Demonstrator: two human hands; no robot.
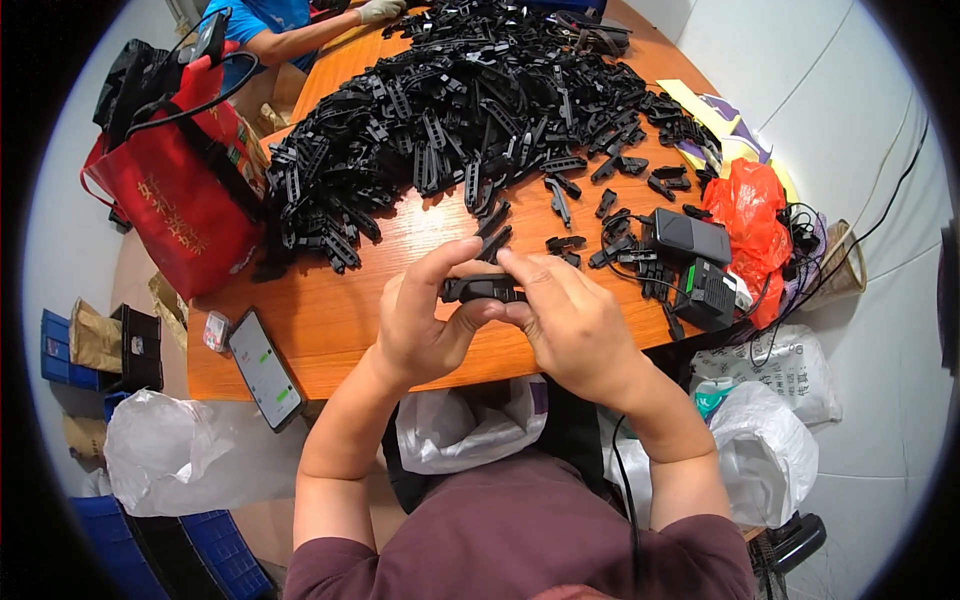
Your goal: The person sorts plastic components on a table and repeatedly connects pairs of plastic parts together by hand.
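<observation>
Between my two hands, over the near edge of the wooden table (330, 345), is a small black plastic part (484, 289), long and narrow, lying crosswise. My left hand (420, 315) pinches its left end with thumb and fingers. At the other end, my right hand (575, 315) grips it with the thumb and fingertips, and both thumbs meet beneath it. Fingers cover the part's ends. Just beyond my fingertips lie a few loose black plastic pieces (492, 235). A large heap of similar black parts (450, 110) spreads over the far side.
A red bag (175, 200) stands at the left, with a phone (265, 370) at the table edge. Black boxy devices (690, 238) with cables and a red plastic bag (750, 230) sit right. A white sack (465, 430) hangs below. Far left, another person's gloved hand (380, 10) rests by the heap.
</observation>
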